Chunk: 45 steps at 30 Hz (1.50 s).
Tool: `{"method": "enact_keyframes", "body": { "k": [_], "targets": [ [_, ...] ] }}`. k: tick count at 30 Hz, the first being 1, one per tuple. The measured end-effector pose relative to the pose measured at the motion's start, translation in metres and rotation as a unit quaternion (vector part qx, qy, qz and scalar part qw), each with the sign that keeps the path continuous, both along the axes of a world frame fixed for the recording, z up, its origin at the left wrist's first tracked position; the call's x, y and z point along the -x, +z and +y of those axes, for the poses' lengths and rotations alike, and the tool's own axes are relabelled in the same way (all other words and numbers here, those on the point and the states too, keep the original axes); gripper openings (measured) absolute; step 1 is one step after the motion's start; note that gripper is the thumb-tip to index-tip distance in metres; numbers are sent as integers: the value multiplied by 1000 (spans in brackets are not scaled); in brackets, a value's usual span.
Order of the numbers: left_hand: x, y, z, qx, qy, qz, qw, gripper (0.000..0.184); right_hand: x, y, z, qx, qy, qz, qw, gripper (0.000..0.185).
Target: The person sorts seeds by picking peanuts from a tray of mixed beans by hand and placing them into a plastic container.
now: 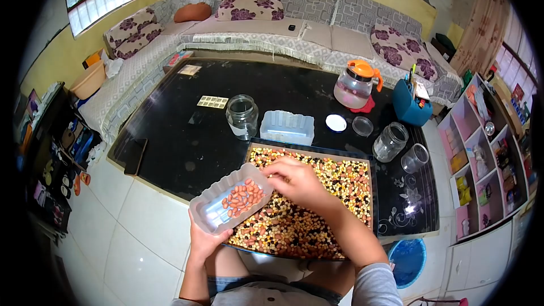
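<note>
My left hand [207, 239] is wrapped round the near end of a clear plastic container [205, 204], which is tilted over the left edge of a tray. Reddish peanuts [243, 197] lie together inside it. My right hand [294, 180] is at the container's far right rim, its fingers curled together; what they hold, if anything, is hidden. Below both hands, the shallow tray [371, 192] is spread with a mix of yellow corn kernels, black beans and peanuts [294, 224].
Beyond the tray on the black table [170, 130] stand a glass jar [242, 118], a second plastic container [287, 127], two more jars [390, 141] [415, 158], lids [336, 123] and an orange-topped pitcher [355, 86]. A phone [135, 157] lies at the left edge. A blue basin [408, 263] is on the floor.
</note>
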<state>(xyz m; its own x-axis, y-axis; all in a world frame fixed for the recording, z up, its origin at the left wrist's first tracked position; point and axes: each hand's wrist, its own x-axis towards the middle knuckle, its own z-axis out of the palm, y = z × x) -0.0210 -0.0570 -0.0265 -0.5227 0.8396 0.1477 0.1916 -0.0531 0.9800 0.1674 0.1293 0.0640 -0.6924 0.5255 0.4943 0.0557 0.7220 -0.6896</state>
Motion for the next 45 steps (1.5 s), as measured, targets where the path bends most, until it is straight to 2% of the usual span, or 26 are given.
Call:
{"method": "enact_keyframes", "body": {
  "k": [3, 8, 13, 16, 22, 29, 31, 38, 40, 41, 45],
  "targets": [
    [-1, 1, -1, 2, 1, -12, 1000, 93, -32, -18, 28, 45, -138, -101, 984, 15],
    [-2, 1, 0, -5, -3, -21, 1000, 93, -70, -69, 73, 25, -258, -166, 951, 17],
    [-2, 6, -1, 13, 0, -1, 1000, 93, -70, -98, 89, 5, -268, -190, 944, 19],
    [-3, 8, -1, 13, -3, -6, 1000, 92, -65, -111, 95, -50, -264, -242, 932, 21],
    [0, 3, -1, 16, -4, 3, 1000, 93, -62, -96, 87, -16, -259, -303, 917, 22],
    [-1, 3, -1, 6, -3, -12, 1000, 94, -59, -104, 92, 7, -258, -315, 913, 21],
    [0, 2, -1, 16, -2, 4, 1000, 94, -59, -103, 93, 23, -252, -349, 902, 20],
    [1, -1, -1, 13, 1, 7, 1000, 93, -61, -85, 81, 32, -267, -332, 904, 15],
    [2, -1, -1, 14, 2, 25, 1000, 92, -60, -77, 80, -28, -257, -237, 936, 14],
    [1, -1, -1, 14, 2, 25, 1000, 92, -56, -65, 76, -27, -257, -238, 936, 14],
    [-1, 2, 0, 4, 0, 3, 1000, 92, -24, -11, 38, 71, -132, -59, 987, 14]
  ]
}}
